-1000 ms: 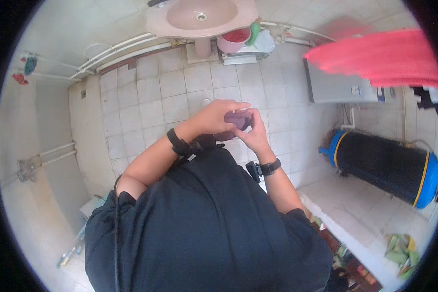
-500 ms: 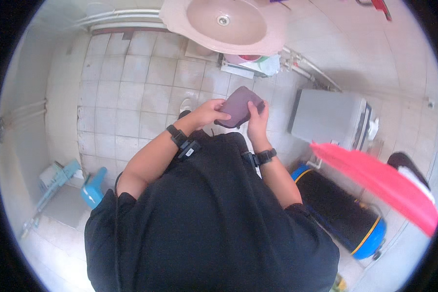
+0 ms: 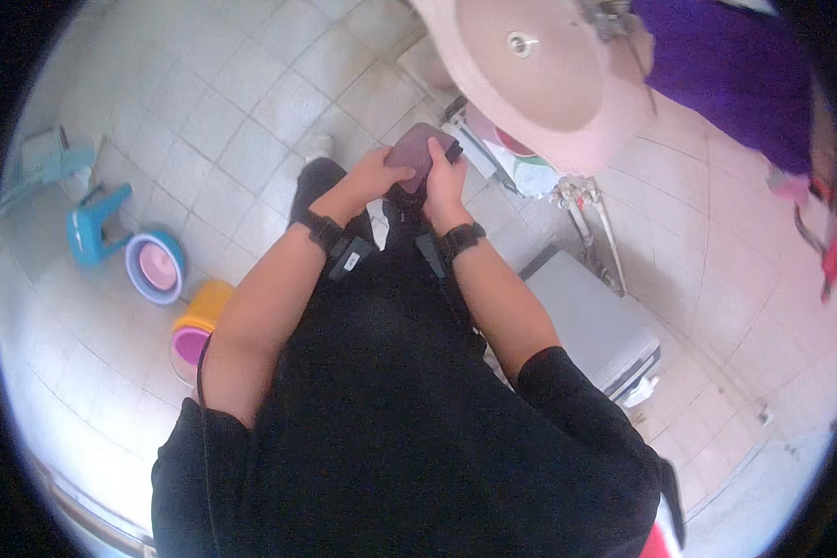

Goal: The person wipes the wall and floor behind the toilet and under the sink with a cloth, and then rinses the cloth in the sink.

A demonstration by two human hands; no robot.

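Note:
Both of my hands grip a mauve block-shaped thing (image 3: pixel 413 154) with rounded corners and a dark edge, in front of my body. It looks like a small case or pouch, but its exact kind does not show. My left hand (image 3: pixel 374 177) closes on its near left side, the thumb lying along it. On the other side my right hand (image 3: pixel 446 184) clasps it, with the thumb on top. Its underside and several of my fingers are hidden. The pink washbasin (image 3: pixel 581 126) stands just beyond, to the right.
Under the washbasin are pipes (image 3: pixel 603 219) and stored items. A grey appliance (image 3: pixel 595 316) stands on the right. To the left, a blue stool (image 3: pixel 88 232), nested basins (image 3: pixel 155 268) and a yellow bucket (image 3: pixel 210 302) rest on the tiles. A purple towel (image 3: pixel 725 74) hangs far right.
My view has swung round, so the washbasin sits further right and the basins at left have come into sight. Both hands keep hold of the mauve block-shaped thing.

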